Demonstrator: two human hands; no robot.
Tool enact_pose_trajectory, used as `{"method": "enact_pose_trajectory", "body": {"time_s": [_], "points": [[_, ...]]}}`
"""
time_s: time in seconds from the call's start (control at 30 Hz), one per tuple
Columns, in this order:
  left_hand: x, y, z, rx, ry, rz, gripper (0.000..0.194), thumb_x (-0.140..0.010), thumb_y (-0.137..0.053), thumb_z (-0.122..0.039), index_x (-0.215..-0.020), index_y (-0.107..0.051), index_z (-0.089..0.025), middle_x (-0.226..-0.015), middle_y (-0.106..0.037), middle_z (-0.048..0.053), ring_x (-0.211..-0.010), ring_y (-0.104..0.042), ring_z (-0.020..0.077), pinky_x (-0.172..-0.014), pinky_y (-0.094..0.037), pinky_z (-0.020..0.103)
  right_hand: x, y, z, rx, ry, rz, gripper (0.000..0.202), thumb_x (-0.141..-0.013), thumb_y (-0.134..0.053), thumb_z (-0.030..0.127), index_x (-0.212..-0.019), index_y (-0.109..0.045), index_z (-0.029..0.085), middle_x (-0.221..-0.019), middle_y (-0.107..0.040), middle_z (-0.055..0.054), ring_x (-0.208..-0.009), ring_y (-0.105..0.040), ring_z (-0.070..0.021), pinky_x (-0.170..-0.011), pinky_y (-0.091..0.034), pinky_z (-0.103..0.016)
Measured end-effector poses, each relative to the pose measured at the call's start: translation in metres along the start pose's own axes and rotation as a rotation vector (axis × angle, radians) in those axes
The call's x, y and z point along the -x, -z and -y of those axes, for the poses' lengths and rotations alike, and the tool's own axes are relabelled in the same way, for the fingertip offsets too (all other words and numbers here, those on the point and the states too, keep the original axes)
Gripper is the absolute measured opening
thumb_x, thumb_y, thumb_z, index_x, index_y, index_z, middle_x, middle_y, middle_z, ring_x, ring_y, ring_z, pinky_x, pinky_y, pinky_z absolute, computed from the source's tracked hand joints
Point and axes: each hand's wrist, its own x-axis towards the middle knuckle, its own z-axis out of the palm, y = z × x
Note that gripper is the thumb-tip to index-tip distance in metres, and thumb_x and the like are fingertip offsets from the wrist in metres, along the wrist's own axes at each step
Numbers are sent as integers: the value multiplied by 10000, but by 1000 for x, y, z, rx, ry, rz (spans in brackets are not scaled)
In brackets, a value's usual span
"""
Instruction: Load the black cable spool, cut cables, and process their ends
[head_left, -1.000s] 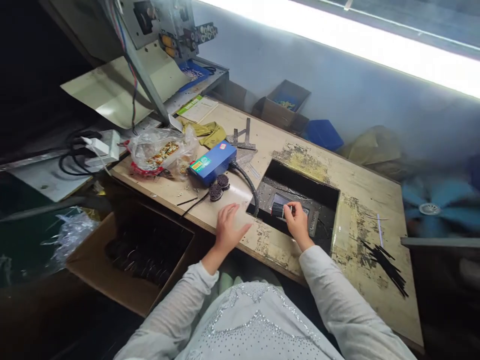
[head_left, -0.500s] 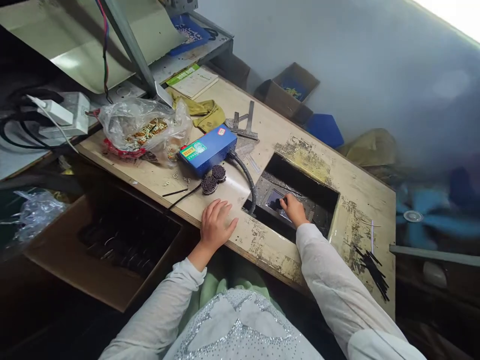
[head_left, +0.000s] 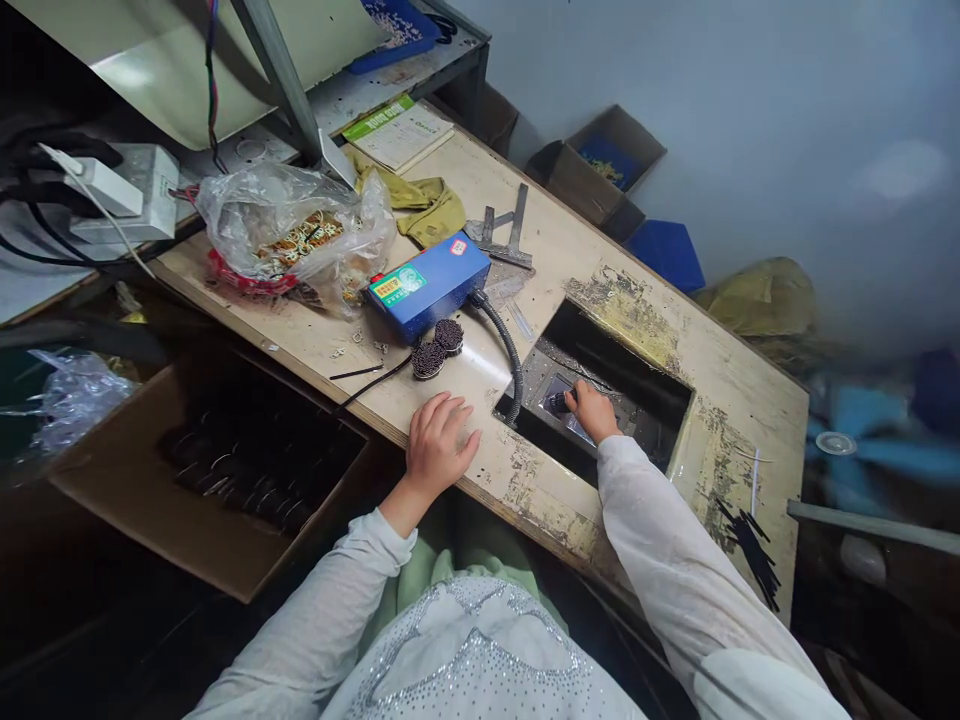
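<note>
My left hand (head_left: pixel 441 448) lies with fingers spread on the front edge of the wooden table, holding nothing. Near its fingertips are two round bundles of thin dark pieces (head_left: pixel 429 360) and a black cable. My right hand (head_left: pixel 596 410) reaches down into a rectangular recess (head_left: pixel 649 385) in the tabletop. Its fingers are closed on a small dark, roundish piece (head_left: pixel 558 402), whose kind I cannot make out. Under that piece is a shiny clear plate (head_left: pixel 579 430). A black corrugated hose (head_left: pixel 510 345) runs from a blue box (head_left: pixel 431 285) into the recess.
A clear plastic bag (head_left: pixel 292 230) of small parts stands at the left, by a yellow cloth (head_left: pixel 431 210). Metal squares (head_left: pixel 510 235) lie behind the blue box. Black strips (head_left: pixel 754 555) lie at the right, near a blue fan (head_left: pixel 877 435). A cardboard box (head_left: pixel 150 490) stands below left.
The camera view has shifted slightly, moving the table things a little to the right. My right hand stays in the recess, and more of the dark piece shows. My left hand keeps its place.
</note>
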Motion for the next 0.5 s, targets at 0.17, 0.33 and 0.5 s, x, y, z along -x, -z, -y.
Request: {"method": "enact_pose_trajectory", "body": {"time_s": [0.17,0.33,0.5], "points": [[0,0,0,-1,-1,5,275,-840,-583,-309,-1087,-649,-209,-1165,-659,97,-1214,-522,295,-1004,-409,457,-2,0,-1,32,13,4,286,-992,-396,384,-1113,-514,154,-1088,-636,-133,-825,-640,-229,-655,-393,-301],[-1,1,-1,-19,-20,-16,261,-843,-581,-310,-1071,-649,-204,-1149,-666,93,-1198,-533,290,-986,-421,445,-4,1,-2,44,6,10,292,-992,-391,393,-1105,-508,151,-1052,-637,-138,-795,-635,-221,-648,-384,-295],[0,0,0,-5,-14,-12,270,-839,-583,-303,-1083,-646,-207,-1158,-662,90,-1207,-524,290,-995,-417,451,-5,-1,-3,47,7,3,299,-988,-388,401,-1105,-506,153,-1050,-633,-139,-786,-632,-224,-642,-382,-298]]}}
